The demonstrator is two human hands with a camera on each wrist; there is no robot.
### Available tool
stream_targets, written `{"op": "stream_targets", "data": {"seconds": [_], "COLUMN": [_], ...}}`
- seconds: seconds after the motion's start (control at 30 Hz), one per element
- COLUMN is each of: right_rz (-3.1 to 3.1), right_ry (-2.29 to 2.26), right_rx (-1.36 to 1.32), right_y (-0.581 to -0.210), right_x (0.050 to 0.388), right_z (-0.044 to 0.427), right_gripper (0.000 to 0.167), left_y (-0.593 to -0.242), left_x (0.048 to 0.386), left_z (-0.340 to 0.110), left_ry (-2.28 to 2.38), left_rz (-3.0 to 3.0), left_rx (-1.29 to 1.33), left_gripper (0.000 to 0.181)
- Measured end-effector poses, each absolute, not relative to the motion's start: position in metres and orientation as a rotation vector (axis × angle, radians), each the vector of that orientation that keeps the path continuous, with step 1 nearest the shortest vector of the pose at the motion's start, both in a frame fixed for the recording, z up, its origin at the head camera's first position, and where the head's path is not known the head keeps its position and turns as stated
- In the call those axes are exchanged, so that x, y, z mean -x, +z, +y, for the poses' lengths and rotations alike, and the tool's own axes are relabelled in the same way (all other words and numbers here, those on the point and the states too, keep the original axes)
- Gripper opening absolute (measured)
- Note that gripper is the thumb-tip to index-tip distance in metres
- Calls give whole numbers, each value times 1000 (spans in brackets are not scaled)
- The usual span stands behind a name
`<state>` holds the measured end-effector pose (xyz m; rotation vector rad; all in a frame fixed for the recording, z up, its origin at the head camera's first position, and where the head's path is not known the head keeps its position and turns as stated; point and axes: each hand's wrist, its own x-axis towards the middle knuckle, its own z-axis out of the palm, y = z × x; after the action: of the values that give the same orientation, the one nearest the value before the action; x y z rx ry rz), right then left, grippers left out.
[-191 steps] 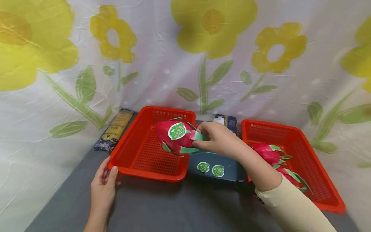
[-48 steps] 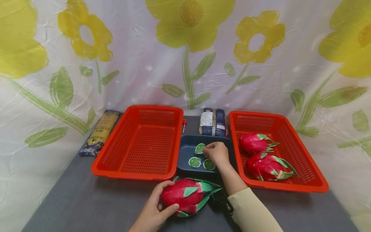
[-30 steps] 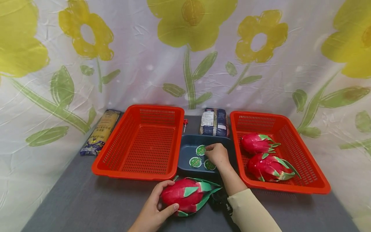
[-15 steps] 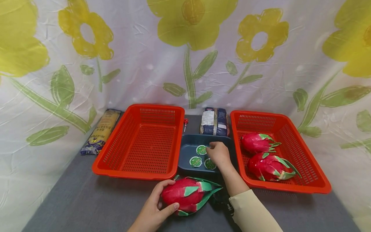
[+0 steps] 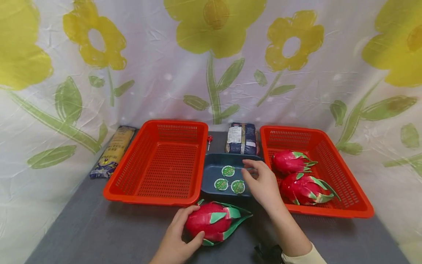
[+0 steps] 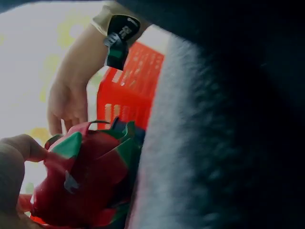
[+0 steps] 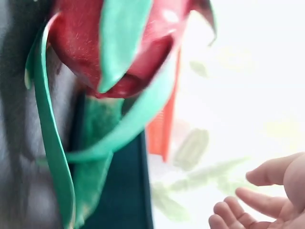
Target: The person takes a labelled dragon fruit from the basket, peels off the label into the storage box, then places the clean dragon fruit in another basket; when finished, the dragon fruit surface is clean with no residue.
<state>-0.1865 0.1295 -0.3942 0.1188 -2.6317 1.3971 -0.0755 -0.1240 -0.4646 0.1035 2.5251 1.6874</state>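
Observation:
My left hand (image 5: 176, 236) grips the rounded end of a pink dragon fruit (image 5: 211, 222) with green leaf tips, which lies on the table in front of the tray. In the left wrist view, fingers curl round the same dragon fruit (image 6: 83, 183). My right hand (image 5: 263, 183) hovers over the right side of the dark blue tray (image 5: 211, 163), thumb and fingers apart, with nothing seen between them. Three round green-and-white stickers lie in the tray: a rear sticker (image 5: 228, 171), a front-left sticker (image 5: 221, 184) and a front-right sticker (image 5: 238, 187).
A red basket (image 5: 151, 200) stands left of the tray. Another red basket (image 5: 329, 211) on the right holds two dragon fruits (image 5: 304, 189). Behind are a yellow packet (image 5: 113, 150), a navy packet (image 5: 242, 138) and a small red lollipop (image 5: 209, 139). A flowered cloth hangs at the back.
Earliest, my right hand held a stickered dragon fruit over the left basket. Later it touched the rear sticker; now it has lifted off rightward, fingers spread. My left hand keeps its grip.

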Motion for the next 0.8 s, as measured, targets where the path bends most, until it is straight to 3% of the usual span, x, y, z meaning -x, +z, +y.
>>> {"op": "stream_targets", "data": {"seconds": [0.4, 0.8], "right_rz": [-2349, -2131], "right_ry": [1418, 1238], "right_rx": [144, 625], "right_y": [-388, -395], "right_x": [134, 114], "right_z": [183, 254], "right_gripper": [36, 36], "left_y": [-460, -441], "left_x": [69, 78], "left_z": [-111, -117], "left_ry": [1408, 1039], "left_rz": [2918, 2814], "left_rx": [-293, -518], "left_gripper": [64, 61]}}
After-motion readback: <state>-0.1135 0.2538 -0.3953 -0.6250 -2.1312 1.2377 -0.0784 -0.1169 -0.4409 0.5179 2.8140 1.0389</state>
